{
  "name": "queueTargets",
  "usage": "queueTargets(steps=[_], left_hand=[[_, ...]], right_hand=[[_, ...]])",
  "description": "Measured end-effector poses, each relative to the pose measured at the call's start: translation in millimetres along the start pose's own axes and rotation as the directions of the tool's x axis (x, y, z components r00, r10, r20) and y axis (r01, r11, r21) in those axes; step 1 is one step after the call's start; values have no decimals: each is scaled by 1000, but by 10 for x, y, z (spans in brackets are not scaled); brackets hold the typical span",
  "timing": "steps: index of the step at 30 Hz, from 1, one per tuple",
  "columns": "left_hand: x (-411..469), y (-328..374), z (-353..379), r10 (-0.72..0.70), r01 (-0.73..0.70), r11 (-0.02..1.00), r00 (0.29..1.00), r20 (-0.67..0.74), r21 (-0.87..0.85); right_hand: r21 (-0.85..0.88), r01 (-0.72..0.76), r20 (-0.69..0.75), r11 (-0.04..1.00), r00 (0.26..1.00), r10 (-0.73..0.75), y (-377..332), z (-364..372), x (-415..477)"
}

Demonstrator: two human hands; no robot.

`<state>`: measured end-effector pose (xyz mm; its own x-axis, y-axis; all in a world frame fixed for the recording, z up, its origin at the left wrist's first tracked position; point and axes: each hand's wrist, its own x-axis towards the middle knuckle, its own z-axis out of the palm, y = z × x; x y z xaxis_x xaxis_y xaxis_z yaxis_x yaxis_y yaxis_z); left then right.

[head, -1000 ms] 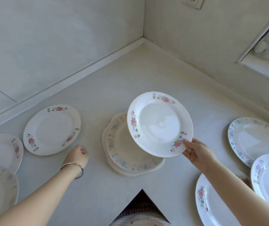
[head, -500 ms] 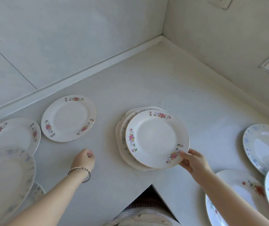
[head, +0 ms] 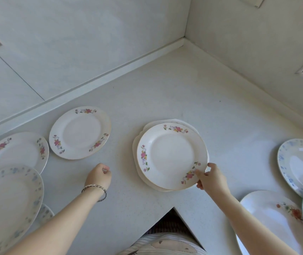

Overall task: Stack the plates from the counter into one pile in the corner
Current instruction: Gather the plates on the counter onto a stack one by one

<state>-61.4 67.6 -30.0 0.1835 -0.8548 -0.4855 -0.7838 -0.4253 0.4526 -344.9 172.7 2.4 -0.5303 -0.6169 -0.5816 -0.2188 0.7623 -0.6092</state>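
White, pink-flowered top plate (head: 172, 156) lay on the pile (head: 135, 153), its rim pinched by the right hand (head: 212, 179).
The right thumb sat on the plate's near-right rim and the other fingers curled under it, grasping the top plate. The plate lay about flat, and the pile's wavy edges showed past it on the side far from those fingers. The pile sat on the grey counter (head: 165, 92), well short of the wall corner beyond the fingertips. The left hand (head: 98, 176), with a bracelet (head: 94, 187) at the wrist, was clenched and held nothing, apart from the pile; contact with the counter could not be told. Beyond its knuckles lay a lone flowered plate (head: 80, 132), with two more plates (head: 18, 150) further left. Right of the right-hand fingers, well apart, lay a blue-patterned plate (head: 301, 162), and a red-flower plate (head: 268, 214) lay nearer the forearm.
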Motion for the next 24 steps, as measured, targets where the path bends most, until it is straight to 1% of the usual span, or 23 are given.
queueTargets(steps=[3,5,7,9,10,11,13,14,15,17,19,24], left_hand=[[30,-30,9,-1,1,1000,1000,-4,-11],[55,-83,-1,-10,10,999,1000,4,-38],[114,-160,-18,-43,43,995,999,11,-90],[187,-212,-21,-120,123,967,992,26,-222],[228,-218,-35,-191,195,920,981,44,-341],[269,-205,-48,-275,281,829,958,84,-483],[351,-183,-103,-394,405,550,897,200,-730],[395,-195,-170,-407,415,400,879,247,-817],[445,-210,-246,-406,403,294,874,269,-867],[559,-205,-404,-403,370,208,876,266,-905],[630,-194,-518,-406,327,166,883,237,-930],[826,-210,-540,-428,319,73,866,259,-945]], right_hand=[[-78,-10,-25,997,1000,8,-17,-19,18],[-232,11,-61,973,998,-26,-47,-18,-19],[-427,46,-94,903,991,-95,-125,18,-55],[-543,93,-84,835,983,-165,-261,61,-87],[-563,132,-57,816,979,-197,-334,85,-92],[-568,176,-14,804,975,-224,-388,99,-83],[-566,252,81,785,964,-252,-469,140,-57],[-558,278,115,782,959,-258,-507,187,-42],[-547,292,135,784,956,-262,-538,234,-22],[-535,288,139,794,957,-254,-590,315,13],[-536,274,133,798,961,-241,-613,345,43],[-521,230,100,822,973,-209,-552,245,84]])
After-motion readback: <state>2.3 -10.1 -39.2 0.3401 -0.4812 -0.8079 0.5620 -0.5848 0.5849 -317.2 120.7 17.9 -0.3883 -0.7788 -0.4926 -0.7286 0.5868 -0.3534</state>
